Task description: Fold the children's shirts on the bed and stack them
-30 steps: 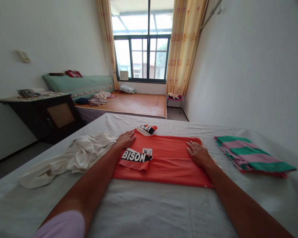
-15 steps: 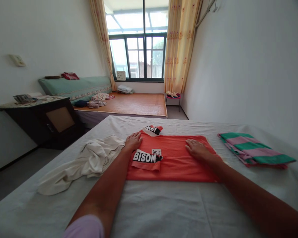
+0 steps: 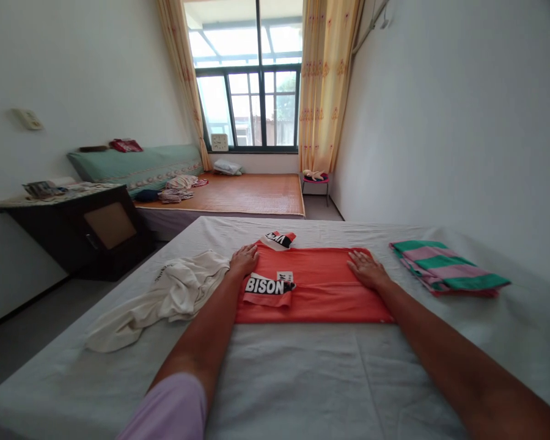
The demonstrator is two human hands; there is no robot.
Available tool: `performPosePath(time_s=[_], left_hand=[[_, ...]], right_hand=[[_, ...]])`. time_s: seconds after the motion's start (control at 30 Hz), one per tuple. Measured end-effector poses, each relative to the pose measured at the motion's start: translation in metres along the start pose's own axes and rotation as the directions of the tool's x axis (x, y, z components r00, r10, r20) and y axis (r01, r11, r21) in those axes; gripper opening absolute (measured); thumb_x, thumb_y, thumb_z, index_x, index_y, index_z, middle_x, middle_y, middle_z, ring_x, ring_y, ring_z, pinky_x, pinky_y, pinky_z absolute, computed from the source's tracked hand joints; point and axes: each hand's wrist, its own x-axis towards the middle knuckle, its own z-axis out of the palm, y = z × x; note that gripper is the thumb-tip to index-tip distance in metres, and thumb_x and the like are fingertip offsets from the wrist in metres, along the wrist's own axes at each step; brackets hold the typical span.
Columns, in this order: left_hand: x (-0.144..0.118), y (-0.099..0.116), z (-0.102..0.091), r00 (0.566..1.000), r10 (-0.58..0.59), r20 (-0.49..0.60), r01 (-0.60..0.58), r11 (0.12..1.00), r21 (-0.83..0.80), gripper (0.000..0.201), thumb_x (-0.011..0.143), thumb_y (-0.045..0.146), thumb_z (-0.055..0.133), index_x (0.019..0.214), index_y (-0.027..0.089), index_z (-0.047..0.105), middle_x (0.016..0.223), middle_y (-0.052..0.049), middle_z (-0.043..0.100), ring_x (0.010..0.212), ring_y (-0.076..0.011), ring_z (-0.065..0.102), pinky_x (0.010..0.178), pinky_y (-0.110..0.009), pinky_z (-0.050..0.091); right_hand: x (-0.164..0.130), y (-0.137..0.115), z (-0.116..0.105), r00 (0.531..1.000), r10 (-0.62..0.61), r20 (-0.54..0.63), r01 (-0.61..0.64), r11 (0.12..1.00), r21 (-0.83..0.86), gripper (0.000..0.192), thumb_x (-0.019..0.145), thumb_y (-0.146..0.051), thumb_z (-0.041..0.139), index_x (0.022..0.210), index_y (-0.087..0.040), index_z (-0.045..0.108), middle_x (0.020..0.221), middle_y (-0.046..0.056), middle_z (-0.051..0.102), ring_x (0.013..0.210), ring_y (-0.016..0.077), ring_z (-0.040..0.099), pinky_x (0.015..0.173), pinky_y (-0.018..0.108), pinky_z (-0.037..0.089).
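Note:
An orange T-shirt (image 3: 321, 290) with a black "BISON" print lies flat and partly folded on the white bedsheet (image 3: 293, 379). My left hand (image 3: 244, 260) rests palm down on the shirt's far left corner, fingers apart. Palm down as well, my right hand (image 3: 365, 269) lies on the far right part of the shirt. Neither hand holds anything. A sleeve end with black print sticks out beyond the shirt's far edge.
A crumpled cream garment (image 3: 165, 296) lies left of the shirt. A folded green-and-pink striped cloth (image 3: 444, 266) sits to the right, near the wall. Beyond the bed stand a dark cabinet (image 3: 73, 232), a second bed with a woven mat (image 3: 238, 192) and a window.
Both hands stay flat on the orange shirt, with the right hand sliding slightly toward its far right corner. The camera view has shifted a little.

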Motion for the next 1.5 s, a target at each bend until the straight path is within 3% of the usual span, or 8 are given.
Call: performPosePath(time_s=[0.23,0.87,1.03,1.17,1.27,1.37,1.5], left_hand=[[0.004,0.003,0.002,0.999,-0.023,-0.031,0.023,1.000,0.013,0.048,0.096,0.039,0.030,0.141,0.027,0.045,0.150,-0.002,0.040,0.137,-0.0225,0.036,0.112,-0.042,0.029],[0.002,0.002,0.004,0.999,-0.007,-0.040,0.008,1.000,0.016,0.050,0.096,0.037,0.030,0.142,0.025,0.044,0.151,-0.003,0.040,0.138,-0.0231,0.034,0.113,-0.043,0.026],[0.003,0.004,-0.001,0.999,-0.014,-0.045,0.013,1.000,-0.008,0.047,0.094,0.036,0.035,0.138,0.025,0.049,0.148,-0.004,0.044,0.136,-0.0240,0.038,0.112,-0.043,0.028],[0.028,0.009,-0.023,0.998,-0.062,-0.014,0.061,0.997,-0.051,0.038,0.092,0.038,0.039,0.112,0.022,0.068,0.124,-0.011,0.064,0.121,-0.0274,0.053,0.102,-0.042,0.037],[0.062,0.016,-0.036,0.997,-0.074,-0.006,0.073,0.992,-0.106,0.036,0.092,0.036,0.041,0.111,0.021,0.067,0.120,-0.011,0.067,0.118,-0.0258,0.055,0.098,-0.037,0.040],[0.091,0.028,-0.037,0.998,-0.058,0.040,0.065,0.977,-0.205,0.034,0.088,0.034,0.048,0.112,0.018,0.066,0.118,-0.010,0.068,0.114,-0.0224,0.057,0.093,-0.029,0.043],[0.111,0.045,-0.028,0.990,-0.073,0.117,0.110,0.928,-0.356,0.030,0.076,0.032,0.063,0.100,0.014,0.069,0.099,-0.010,0.073,0.101,-0.0234,0.064,0.079,-0.025,0.047]], right_hand=[[-0.004,0.001,0.001,0.995,0.100,-0.012,-0.100,0.995,0.000,0.059,0.097,-0.047,0.020,0.150,-0.022,0.029,0.157,0.003,0.026,0.143,0.0207,0.024,0.115,0.045,0.020],[-0.001,0.005,0.009,0.993,0.086,-0.085,-0.088,0.996,-0.018,0.056,0.097,-0.043,0.024,0.148,-0.022,0.034,0.155,0.004,0.030,0.142,0.0204,0.026,0.114,0.043,0.019],[-0.002,0.007,0.014,0.992,0.054,-0.116,-0.060,0.997,-0.044,0.055,0.097,-0.041,0.026,0.147,-0.021,0.036,0.154,0.006,0.032,0.141,0.0222,0.028,0.113,0.044,0.021],[0.000,0.009,0.020,0.986,0.026,-0.167,-0.033,0.999,-0.038,0.055,0.096,-0.040,0.026,0.146,-0.020,0.037,0.153,0.006,0.035,0.140,0.0233,0.029,0.113,0.045,0.022],[0.001,0.010,0.022,0.978,0.010,-0.207,-0.016,0.999,-0.029,0.054,0.096,-0.038,0.028,0.145,-0.020,0.039,0.152,0.007,0.036,0.140,0.0239,0.028,0.112,0.046,0.022],[-0.002,0.009,0.020,0.975,0.005,-0.224,-0.007,1.000,-0.006,0.052,0.096,-0.037,0.030,0.143,-0.020,0.042,0.151,0.008,0.039,0.139,0.0239,0.031,0.111,0.046,0.024],[-0.004,0.008,0.015,0.967,0.028,-0.253,-0.011,0.998,0.068,0.050,0.095,-0.038,0.032,0.139,-0.021,0.046,0.149,0.006,0.041,0.138,0.0232,0.032,0.111,0.044,0.027]])
